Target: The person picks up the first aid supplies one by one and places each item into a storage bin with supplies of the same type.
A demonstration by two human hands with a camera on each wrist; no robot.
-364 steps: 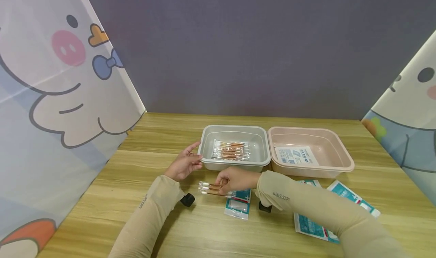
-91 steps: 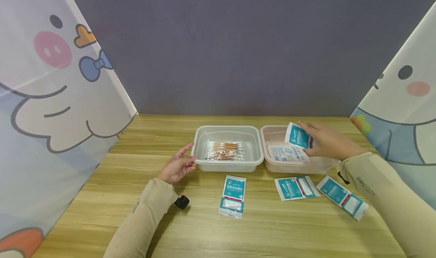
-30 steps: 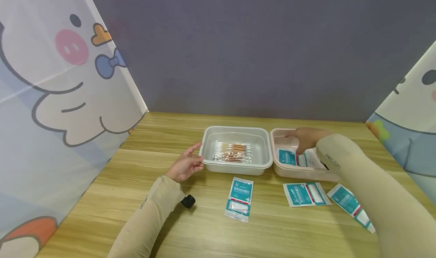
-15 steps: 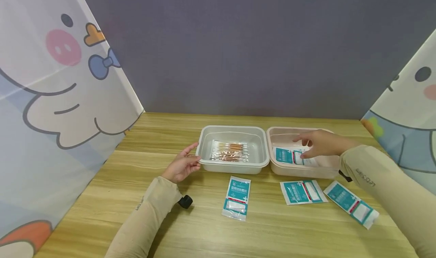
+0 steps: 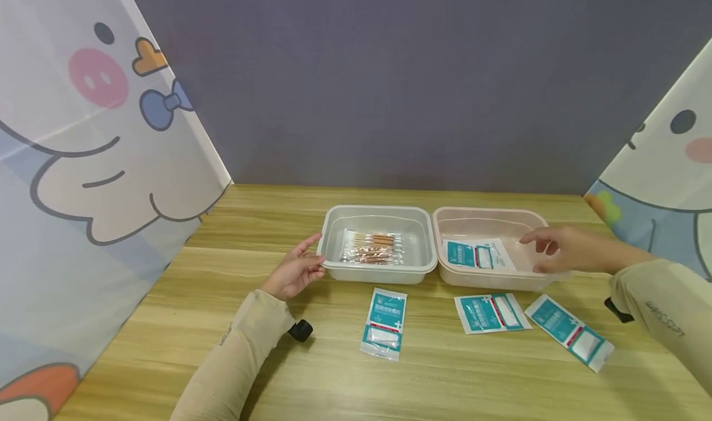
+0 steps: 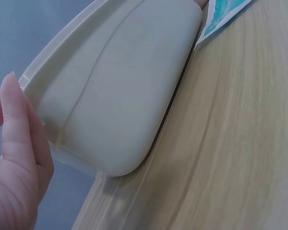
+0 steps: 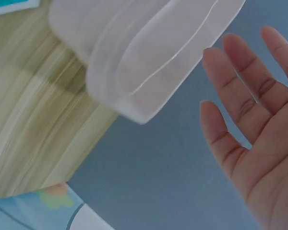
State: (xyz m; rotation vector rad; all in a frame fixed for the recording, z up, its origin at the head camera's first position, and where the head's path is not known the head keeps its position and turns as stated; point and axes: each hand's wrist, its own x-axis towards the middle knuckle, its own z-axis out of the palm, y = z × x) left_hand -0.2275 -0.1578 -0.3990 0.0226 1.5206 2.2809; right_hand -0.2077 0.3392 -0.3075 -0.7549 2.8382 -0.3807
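Pink rectangular plastic bin (image 5: 492, 280); right hand (image 5: 578, 250) spread-fingered, left hand (image 5: 293, 274) with fingers extended; only the head view shows its flat teal-and-white packet (image 5: 470, 255).

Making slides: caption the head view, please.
Left hand at the gray bin of swabs, right hand near the pink bin, three packets in front.

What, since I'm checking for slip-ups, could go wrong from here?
The left hand touches the grey bin; a nudge might push it into the pink bin beside it. The right hand, near the pink bin's right end, might catch its rim. The packet in front of the grey bin could get brushed by the left sleeve.
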